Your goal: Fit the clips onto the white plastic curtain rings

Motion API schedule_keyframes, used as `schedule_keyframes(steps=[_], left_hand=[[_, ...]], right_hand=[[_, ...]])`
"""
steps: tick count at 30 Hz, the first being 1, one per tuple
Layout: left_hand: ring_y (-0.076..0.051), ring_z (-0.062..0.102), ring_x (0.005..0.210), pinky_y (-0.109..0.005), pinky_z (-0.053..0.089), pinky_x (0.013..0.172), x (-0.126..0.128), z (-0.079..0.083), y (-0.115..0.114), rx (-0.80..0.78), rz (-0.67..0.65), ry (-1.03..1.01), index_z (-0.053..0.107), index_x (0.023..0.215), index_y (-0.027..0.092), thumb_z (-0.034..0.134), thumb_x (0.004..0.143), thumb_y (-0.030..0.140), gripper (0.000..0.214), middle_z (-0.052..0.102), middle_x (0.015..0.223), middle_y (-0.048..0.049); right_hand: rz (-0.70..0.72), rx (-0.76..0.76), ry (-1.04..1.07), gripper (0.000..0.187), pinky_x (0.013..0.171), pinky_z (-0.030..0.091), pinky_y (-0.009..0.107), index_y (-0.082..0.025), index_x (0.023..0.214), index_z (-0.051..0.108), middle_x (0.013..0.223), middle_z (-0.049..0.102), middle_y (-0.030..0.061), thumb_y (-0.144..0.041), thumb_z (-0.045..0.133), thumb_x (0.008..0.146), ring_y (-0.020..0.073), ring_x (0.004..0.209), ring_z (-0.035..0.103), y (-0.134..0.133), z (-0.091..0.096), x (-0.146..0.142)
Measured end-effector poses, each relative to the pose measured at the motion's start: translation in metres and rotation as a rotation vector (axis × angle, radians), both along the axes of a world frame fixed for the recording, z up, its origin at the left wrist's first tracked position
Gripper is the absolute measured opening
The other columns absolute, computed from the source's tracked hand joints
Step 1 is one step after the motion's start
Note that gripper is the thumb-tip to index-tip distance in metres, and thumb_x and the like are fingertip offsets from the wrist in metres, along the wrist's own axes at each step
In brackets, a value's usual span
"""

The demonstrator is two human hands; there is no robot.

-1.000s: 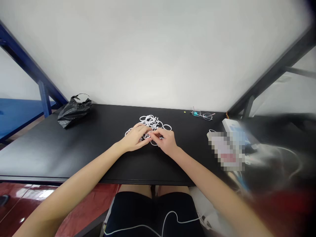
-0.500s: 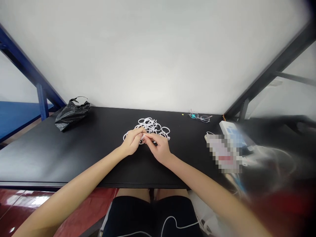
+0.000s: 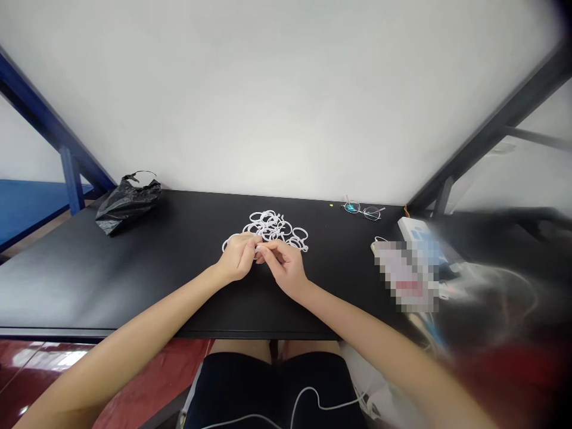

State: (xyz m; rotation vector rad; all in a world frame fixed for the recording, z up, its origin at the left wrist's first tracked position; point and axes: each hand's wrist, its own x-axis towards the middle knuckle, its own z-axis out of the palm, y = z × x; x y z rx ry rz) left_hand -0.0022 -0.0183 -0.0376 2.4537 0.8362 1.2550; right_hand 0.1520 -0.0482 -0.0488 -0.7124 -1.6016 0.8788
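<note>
Small white piece (image 3: 258,248), likely a ring, pinched between newly curled left hand (image 3: 238,256) and right hand (image 3: 288,268), so seemingly steadied.

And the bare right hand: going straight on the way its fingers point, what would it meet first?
Probably the bare left hand: the fingertips of the right hand point at it, with a small white plastic-looking piece between the two. Depth there is hard to judge.

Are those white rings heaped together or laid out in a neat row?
Heaped: the white rings overlap in a loose cluster on the black table. The left hand and right hand hide part of it.
</note>
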Motion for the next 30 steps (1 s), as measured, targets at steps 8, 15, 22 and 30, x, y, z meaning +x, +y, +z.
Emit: schedule_keyframes(steps=[8,15,22,30], left_hand=[[-0.015,0.039,0.049,-0.031,0.036,0.056,-0.01,-0.002,0.006,0.135,0.033,0.095,0.042,0.06,0.021,0.019,0.1,0.029,0.047,0.047,0.053,-0.0016],[-0.018,0.056,0.061,-0.031,0.042,0.065,-0.07,0.004,0.039,-0.05,0.531,0.144,0.057,0.075,0.02,0.026,0.097,0.036,0.042,0.059,0.065,-0.0044],[-0.033,0.065,0.083,-0.037,0.045,0.067,-0.098,-0.001,0.066,-0.524,0.948,0.483,0.066,0.085,0.02,0.045,0.087,0.055,0.04,0.071,0.087,-0.0126],[-0.034,0.061,0.096,-0.041,0.049,0.073,-0.1,-0.011,0.066,-0.396,0.894,0.497,0.062,0.087,0.019,0.047,0.088,0.045,0.03,0.066,0.101,-0.0146]], right_hand=[[-0.008,0.036,-0.107,0.021,0.071,0.058,0.027,-0.02,0.088,0.067,0.083,0.071,0.0034,-0.035,0.053,0.094,0.0138,0.073,0.069,0.001,0.005,0.003],[-0.214,0.084,-0.252,0.018,0.059,0.053,0.024,-0.019,0.081,0.066,0.081,0.072,0.0043,-0.03,0.056,0.09,0.0139,0.07,0.067,0.027,0.002,0.024],[-0.243,0.192,-0.284,0.011,0.063,0.055,0.027,-0.02,0.085,0.067,0.082,0.071,0.0042,-0.029,0.061,0.087,0.0155,0.075,0.068,0.037,-0.001,0.036],[-0.211,0.275,-0.39,0.01,0.076,0.053,0.033,-0.022,0.081,0.065,0.08,0.07,0.0033,-0.028,0.061,0.089,0.0174,0.078,0.063,0.034,-0.004,0.03]])
